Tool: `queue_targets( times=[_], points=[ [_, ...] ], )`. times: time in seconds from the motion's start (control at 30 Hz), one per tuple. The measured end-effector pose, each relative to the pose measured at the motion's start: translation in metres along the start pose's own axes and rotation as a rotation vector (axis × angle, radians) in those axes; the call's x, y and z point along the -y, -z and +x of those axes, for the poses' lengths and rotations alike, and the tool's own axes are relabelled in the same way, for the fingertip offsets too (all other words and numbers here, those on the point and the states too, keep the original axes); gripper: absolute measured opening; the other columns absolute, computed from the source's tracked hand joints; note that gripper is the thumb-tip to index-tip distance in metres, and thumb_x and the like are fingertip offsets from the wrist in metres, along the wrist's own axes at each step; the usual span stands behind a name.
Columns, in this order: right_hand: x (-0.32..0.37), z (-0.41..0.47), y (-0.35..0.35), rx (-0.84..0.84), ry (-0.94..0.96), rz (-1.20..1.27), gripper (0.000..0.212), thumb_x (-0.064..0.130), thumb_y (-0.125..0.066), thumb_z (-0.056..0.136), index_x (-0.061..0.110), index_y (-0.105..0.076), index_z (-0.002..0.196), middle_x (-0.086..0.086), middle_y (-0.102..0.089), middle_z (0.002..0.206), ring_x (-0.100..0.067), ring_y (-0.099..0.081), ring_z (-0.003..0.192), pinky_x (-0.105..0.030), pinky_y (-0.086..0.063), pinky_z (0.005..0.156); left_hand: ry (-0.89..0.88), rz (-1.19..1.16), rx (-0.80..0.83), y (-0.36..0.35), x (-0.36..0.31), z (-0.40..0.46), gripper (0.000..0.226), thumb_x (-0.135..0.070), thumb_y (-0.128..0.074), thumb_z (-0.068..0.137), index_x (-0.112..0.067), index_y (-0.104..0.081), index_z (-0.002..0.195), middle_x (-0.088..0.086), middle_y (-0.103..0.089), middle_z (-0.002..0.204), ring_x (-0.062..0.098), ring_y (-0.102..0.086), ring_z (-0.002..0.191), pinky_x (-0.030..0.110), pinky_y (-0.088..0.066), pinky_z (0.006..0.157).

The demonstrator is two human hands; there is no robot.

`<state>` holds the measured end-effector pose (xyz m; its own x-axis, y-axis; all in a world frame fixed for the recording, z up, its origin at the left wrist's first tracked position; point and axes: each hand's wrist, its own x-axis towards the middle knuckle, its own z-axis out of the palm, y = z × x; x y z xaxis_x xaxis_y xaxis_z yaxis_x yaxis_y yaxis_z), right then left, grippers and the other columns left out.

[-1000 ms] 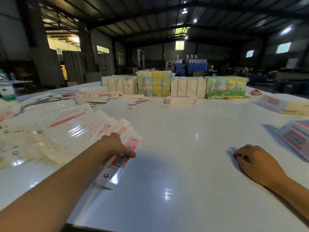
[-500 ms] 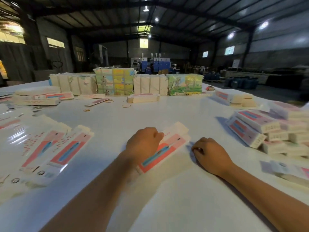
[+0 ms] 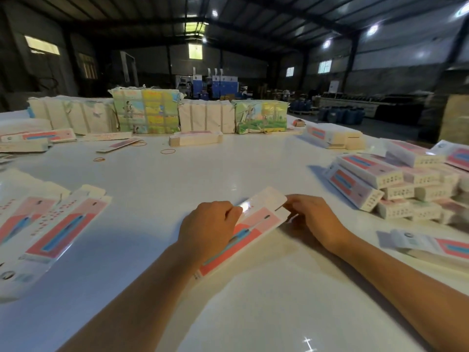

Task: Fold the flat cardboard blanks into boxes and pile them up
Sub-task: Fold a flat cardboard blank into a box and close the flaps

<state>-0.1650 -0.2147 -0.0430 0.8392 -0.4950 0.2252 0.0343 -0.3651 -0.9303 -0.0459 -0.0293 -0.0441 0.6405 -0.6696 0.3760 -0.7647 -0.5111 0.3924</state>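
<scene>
Left hand (image 3: pixel 209 231) curled over the near half of a flat blank (image 3: pixel 250 224), fingers pinching its edge. Right hand (image 3: pixel 313 219) gripped the far end, fingertips on the white flap. Blank low over the glossy white table (image 3: pixel 253 301), midway between both arms, slanting away to the right.

Left of it, fanned blanks (image 3: pixel 50 224) spread flat. Right of it, a pile of boxes (image 3: pixel 396 184), one loose blank (image 3: pixel 429 243) just in front. Further back, rubber bands (image 3: pixel 167 151), a small stack (image 3: pixel 195 138), and a row of wrapped bundles (image 3: pixel 157 114) along the far edge.

Beyond, a dim warehouse: dark steel roof (image 3: pixel 253 11), small bright windows (image 3: pixel 195 51), blue machines (image 3: pixel 215 83) against the back wall.
</scene>
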Motion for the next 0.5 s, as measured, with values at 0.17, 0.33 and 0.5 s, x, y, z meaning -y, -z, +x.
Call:
queue_targets(
  times=[0.17,0.33,0.5],
  points=[
    [0.008,-0.006,0.003,0.217,-0.191,0.392,0.014,0.006,-0.049,0.089,-0.006,-0.055,0.083,-0.022,-0.061,0.063,-0.021,-0.041,0.037,-0.024,-0.031,0.038,-0.171,0.041,-0.052,0.000,-0.013,-0.007,0.040,-0.044,-0.033,0.096,-0.017,-0.062,0.089,-0.004,-0.067,0.090,0.015,-0.060,0.075,0.030,-0.052,0.067],
    [0.008,-0.007,0.000,0.091,-0.229,0.356,0.017,-0.007,-0.040,0.091,-0.010,-0.054,0.083,-0.025,-0.062,0.060,-0.019,-0.037,0.033,-0.024,-0.026,0.034,-0.117,0.130,0.022,-0.005,-0.015,-0.006,0.066,-0.082,-0.019,0.074,-0.032,-0.054,0.098,-0.012,-0.058,0.090,0.009,-0.054,0.083,0.028,-0.045,0.068],
    [0.006,-0.006,0.001,0.065,-0.278,0.373,0.017,-0.004,-0.040,0.095,-0.012,-0.055,0.097,-0.033,-0.067,0.090,-0.018,-0.040,0.037,-0.022,-0.033,0.035,-0.139,0.372,0.176,-0.006,-0.016,-0.008,0.115,-0.095,-0.011,0.046,-0.032,-0.022,0.141,-0.009,-0.044,0.134,0.013,-0.046,0.112,0.031,-0.038,0.081]
  ],
)
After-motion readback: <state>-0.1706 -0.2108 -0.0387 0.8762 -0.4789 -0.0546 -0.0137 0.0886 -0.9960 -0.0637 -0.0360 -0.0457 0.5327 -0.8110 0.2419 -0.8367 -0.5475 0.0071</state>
